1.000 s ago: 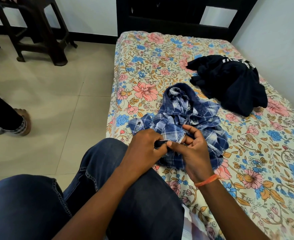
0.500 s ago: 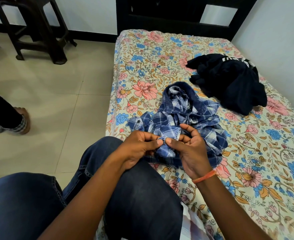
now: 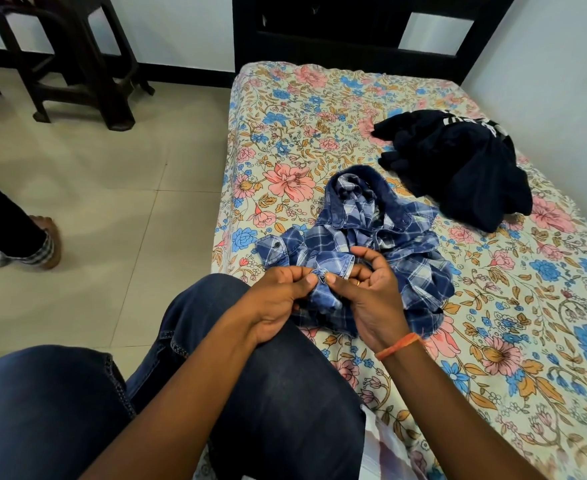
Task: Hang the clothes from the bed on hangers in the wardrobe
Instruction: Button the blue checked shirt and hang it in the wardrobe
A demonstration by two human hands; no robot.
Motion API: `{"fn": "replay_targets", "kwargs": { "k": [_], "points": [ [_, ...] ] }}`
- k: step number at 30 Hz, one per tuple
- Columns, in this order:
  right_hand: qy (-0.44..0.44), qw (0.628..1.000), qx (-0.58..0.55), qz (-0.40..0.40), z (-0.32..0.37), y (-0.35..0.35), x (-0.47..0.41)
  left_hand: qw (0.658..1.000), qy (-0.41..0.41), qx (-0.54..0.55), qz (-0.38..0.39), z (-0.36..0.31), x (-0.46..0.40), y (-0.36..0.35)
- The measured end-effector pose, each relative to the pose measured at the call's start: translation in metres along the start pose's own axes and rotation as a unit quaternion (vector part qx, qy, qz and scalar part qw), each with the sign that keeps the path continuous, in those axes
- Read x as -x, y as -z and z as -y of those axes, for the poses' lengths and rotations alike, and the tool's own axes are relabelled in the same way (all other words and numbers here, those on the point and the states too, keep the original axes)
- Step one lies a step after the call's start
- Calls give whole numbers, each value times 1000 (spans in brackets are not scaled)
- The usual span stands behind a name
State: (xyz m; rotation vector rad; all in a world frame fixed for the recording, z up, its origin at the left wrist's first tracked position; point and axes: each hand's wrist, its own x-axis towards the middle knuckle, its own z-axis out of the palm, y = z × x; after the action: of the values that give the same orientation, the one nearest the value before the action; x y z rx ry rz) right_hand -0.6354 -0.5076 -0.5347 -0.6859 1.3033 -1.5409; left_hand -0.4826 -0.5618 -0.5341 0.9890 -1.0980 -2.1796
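Note:
A crumpled blue plaid shirt [image 3: 382,237] lies on the flowered bed [image 3: 319,109] near its left edge. My left hand [image 3: 278,299] and my right hand [image 3: 371,296] meet at the shirt's near edge, each pinching a small fold of the fabric between thumb and fingers. An orange band circles my right wrist. A dark navy garment [image 3: 465,168] with white lettering lies bunched farther back on the right. No hanger or wardrobe is in view.
My knees in blue jeans [image 3: 267,393] fill the foreground beside the bed. A dark wooden chair [image 3: 73,60] stands on the tiled floor at the far left. Another person's foot [image 3: 42,240] is at the left edge. A white wall runs along the bed's right side.
Both hands have kept working the same fold of the shirt, drawing a little more fabric up between the thumbs. The garments on the bed have stayed where they were.

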Motion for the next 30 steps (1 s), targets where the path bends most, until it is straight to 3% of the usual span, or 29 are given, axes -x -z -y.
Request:
{"fn": "replay_targets", "kwargs": {
  "k": [3,5,8,10,15,20,25,30],
  "points": [
    [12,1000,17,-5,2,0,-2,1000,-12,-16,4,-2,2,-2],
    [22,999,29,-23,3,1,-1,996,-19,-82,-42,-2,2,-7],
    [49,996,60,-47,3,3,4,930,-84,-331,-134,5,-2,-16],
    [62,994,69,-55,3,3,7,899,-117,-394,-152,6,1,-22],
    [94,989,84,-71,2,-2,8,933,-97,-285,-195,2,-1,-18],
    [126,983,108,-81,0,-8,10,972,-30,-175,-151,-4,0,-17],
    [166,971,146,-88,-5,-13,12,982,11,-155,-111,-8,-1,-16],
    [146,973,147,-98,-6,-13,8,991,29,-94,-87,-8,-4,-12]
  ]
}}
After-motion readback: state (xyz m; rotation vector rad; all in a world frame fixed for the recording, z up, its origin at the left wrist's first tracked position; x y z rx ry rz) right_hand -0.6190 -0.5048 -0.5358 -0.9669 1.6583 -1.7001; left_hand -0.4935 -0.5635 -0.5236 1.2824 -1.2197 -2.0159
